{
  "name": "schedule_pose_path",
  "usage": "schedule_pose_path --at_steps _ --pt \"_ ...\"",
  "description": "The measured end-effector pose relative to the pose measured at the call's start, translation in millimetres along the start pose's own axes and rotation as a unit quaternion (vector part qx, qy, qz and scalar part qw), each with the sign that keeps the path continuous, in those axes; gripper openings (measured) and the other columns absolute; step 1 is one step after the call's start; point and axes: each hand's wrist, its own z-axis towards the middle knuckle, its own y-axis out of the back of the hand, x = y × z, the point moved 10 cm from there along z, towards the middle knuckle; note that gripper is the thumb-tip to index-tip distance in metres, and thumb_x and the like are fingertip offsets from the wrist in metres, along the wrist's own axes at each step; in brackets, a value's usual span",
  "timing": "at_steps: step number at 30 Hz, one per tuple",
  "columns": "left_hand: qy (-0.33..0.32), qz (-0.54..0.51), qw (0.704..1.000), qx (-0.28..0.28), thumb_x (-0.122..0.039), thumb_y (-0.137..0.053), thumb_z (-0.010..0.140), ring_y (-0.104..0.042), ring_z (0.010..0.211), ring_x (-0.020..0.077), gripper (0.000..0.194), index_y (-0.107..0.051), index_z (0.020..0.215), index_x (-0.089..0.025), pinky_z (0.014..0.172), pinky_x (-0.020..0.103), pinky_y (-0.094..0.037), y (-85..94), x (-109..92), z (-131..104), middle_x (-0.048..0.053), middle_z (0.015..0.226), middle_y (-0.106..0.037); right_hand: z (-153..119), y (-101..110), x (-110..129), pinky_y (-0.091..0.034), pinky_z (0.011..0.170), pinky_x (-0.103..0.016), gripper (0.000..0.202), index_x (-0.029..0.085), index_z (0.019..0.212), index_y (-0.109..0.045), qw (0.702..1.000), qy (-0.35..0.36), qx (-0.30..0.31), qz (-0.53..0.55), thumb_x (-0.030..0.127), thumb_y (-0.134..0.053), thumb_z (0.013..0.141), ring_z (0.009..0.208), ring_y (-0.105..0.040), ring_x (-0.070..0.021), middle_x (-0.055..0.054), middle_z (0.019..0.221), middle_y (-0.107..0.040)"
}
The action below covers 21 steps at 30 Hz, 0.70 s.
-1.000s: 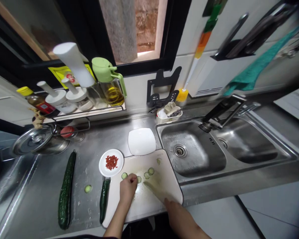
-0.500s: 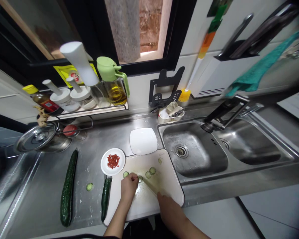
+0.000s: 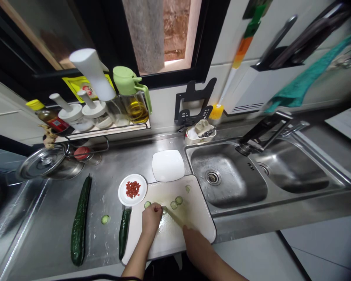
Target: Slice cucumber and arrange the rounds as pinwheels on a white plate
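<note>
One cucumber slice [image 3: 164,210] lies on the cutting board [image 3: 172,244], lower center of the frame, beside the left hand [image 3: 151,219], its fingers pinched closed; the right hand [image 3: 195,242] grips a knife [image 3: 175,217].

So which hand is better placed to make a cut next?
Probably the right hand: it grips the knife, whose blade reaches toward the cucumber slice on the board. The left hand has its fingertips bunched beside that slice.
</note>
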Motion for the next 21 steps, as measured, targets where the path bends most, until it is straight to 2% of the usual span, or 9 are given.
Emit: schedule_pose_path --at_steps 5,12,17,21 --pt "0.001 -0.004 1.000 -0.003 -0.015 -0.055 0.075 -0.062 0.067 0.0118 0.013 -0.067 0.071 -0.020 0.064 0.019 -0.038 -0.7 0.5 0.1 -0.001 0.069 -0.068 -4.3 -3.5 -5.6 -0.045 0.084 -0.028 0.047 0.011 0.119 -0.056 1.000 0.006 -0.001 0.018 0.001 -0.032 0.080 0.101 -0.061 -0.0225 -0.015 0.111 -0.065" --pt "-0.011 -0.040 0.999 -0.019 -0.023 -0.053 0.077 -0.064 0.070 0.0128 0.015 -0.068 0.074 -0.021 0.067 0.020 -0.041 1.9 4.1 -4.1 -0.001 0.070 -0.070 -13.1 -19.9 -30.3 -0.044 0.084 -0.027 0.054 0.010 0.124 -0.054 1.000 -0.003 0.015 0.014 -0.003 -0.030 0.077 0.102 -0.060 -0.0219 -0.015 0.113 -0.064" --pt "0.032 -0.059 0.995 -0.078 -0.036 -0.053 0.077 -0.066 0.076 0.0169 0.023 -0.070 0.083 -0.021 0.072 0.023 -0.044 29.4 30.3 -5.3 0.002 0.080 -0.073 -14.2 -24.0 -38.7 -0.045 0.080 -0.026 0.053 0.010 0.120 -0.056 1.000 -0.010 0.018 0.017 -0.004 -0.027 0.078 0.097 -0.062 -0.0207 -0.014 0.107 -0.066" --pt "0.069 -0.054 0.988 -0.124 -0.038 -0.052 0.076 -0.066 0.079 0.0191 0.026 -0.069 0.085 -0.021 0.073 0.024 -0.044 51.8 50.0 -5.7 0.003 0.084 -0.074 -13.1 -26.3 -37.5 -0.044 0.083 -0.027 0.053 0.009 0.121 -0.055 0.999 -0.001 0.020 0.027 -0.004 -0.028 0.078 0.100 -0.061 -0.0214 -0.015 0.109 -0.065"
